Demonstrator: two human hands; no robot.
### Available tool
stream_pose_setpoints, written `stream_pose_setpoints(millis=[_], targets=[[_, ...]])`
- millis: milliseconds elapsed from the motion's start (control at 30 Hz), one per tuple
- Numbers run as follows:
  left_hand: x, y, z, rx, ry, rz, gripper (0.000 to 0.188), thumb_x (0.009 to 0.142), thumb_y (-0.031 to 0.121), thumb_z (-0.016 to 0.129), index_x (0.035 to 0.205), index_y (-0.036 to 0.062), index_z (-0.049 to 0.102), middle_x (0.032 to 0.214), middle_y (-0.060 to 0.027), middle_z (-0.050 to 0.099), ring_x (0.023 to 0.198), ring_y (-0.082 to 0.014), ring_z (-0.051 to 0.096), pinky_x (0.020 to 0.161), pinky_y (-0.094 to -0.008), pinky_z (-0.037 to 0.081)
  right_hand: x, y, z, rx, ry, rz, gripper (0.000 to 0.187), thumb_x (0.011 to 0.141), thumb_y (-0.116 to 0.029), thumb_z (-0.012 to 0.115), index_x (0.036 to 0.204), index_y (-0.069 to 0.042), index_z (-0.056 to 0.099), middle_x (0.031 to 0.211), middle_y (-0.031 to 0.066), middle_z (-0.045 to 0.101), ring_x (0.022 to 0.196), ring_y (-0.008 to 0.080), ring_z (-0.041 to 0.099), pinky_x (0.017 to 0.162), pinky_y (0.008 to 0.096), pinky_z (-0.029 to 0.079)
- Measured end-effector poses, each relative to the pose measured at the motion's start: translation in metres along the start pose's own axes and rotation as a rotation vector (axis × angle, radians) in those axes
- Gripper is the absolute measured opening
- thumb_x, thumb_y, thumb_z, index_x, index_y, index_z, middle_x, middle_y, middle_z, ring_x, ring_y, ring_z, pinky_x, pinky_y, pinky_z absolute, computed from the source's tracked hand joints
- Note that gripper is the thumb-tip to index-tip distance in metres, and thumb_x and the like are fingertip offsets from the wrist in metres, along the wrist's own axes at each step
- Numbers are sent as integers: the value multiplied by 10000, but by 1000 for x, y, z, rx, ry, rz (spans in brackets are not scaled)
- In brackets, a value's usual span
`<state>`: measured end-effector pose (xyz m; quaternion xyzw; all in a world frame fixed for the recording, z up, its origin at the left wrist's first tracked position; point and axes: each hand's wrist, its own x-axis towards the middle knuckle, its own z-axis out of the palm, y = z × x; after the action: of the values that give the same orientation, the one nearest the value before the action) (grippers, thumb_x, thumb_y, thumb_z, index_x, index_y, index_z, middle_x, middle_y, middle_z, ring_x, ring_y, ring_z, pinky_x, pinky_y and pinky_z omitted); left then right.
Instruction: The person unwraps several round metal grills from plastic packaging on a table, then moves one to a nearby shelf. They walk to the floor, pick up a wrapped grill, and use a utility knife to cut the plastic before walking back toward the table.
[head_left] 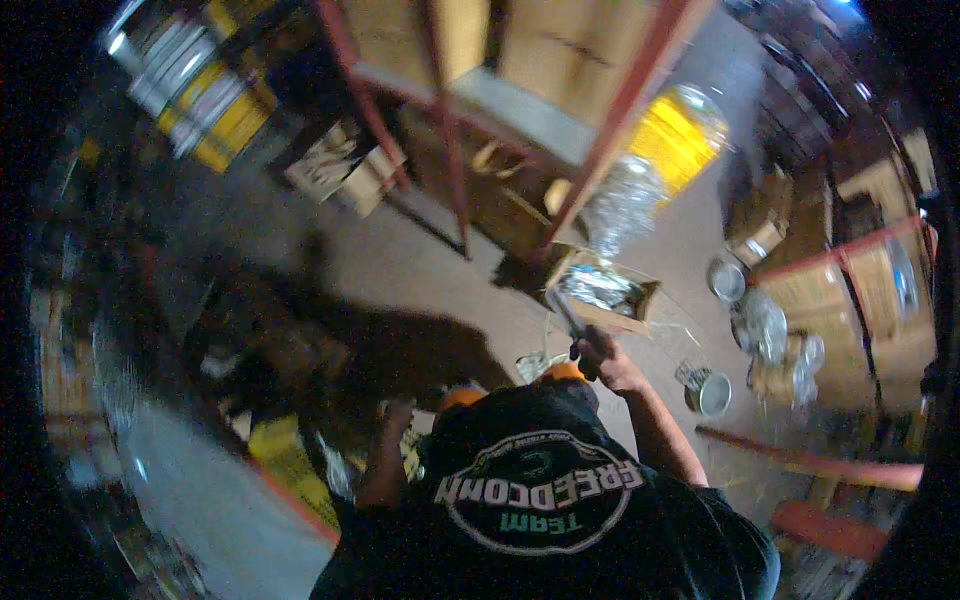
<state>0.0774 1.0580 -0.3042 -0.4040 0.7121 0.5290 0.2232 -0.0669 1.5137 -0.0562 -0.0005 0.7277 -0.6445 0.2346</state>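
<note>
My right hand (612, 364) is closed around a long, narrow grey tool (565, 312) with a dark grip. Blur hides its exact kind. The tool's far end points up and left, beside the near left corner of an open cardboard box (632, 324). Shiny, clear-wrapped items (600, 287) fill that box. Down at the left, my left hand (398, 412) is in shadow near my knee. Its fingers are too dark and smeared to read. A pale crumpled piece (530, 366) lies on the floor left of my right hand.
A red-framed rack (455, 180) with large cartons stands ahead. Right of it are crumpled clear wrap (622, 205) and a yellow wrapped bundle (680, 140). A pale round container (713, 395) sits on the right floor. A low open carton (365, 185) lies ahead left.
</note>
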Motion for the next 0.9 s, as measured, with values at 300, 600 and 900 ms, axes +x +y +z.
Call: stream_pose_setpoints(millis=[300,600,900], targets=[[31,-10,-65,-380,27,-66,461,799,321,674,1193,110,557,830,-66,596,695,-150,540,589,-330,442,148,-140,133,81,-316,-57,421,910,-442,525,1065,-51,498,770,5,511,571,75,437,484,219,341],[60,-67,-101,-423,163,-113,395,807,249,675,1146,83,563,913,-67,622,641,-199,574,513,-368,453,378,-159,250,356,-611,25,355,909,-391,554,1013,-54,514,723,0,500,551,46,408,440,183,317],[81,81,-122,-1240,343,-289,384,887,251,590,1240,136,493,971,-38,622,667,-161,557,561,-328,447,516,-278,428,-123,-911,-484,277,909,-296,576,1054,-61,555,793,-8,566,712,93,549,587,253,460]])
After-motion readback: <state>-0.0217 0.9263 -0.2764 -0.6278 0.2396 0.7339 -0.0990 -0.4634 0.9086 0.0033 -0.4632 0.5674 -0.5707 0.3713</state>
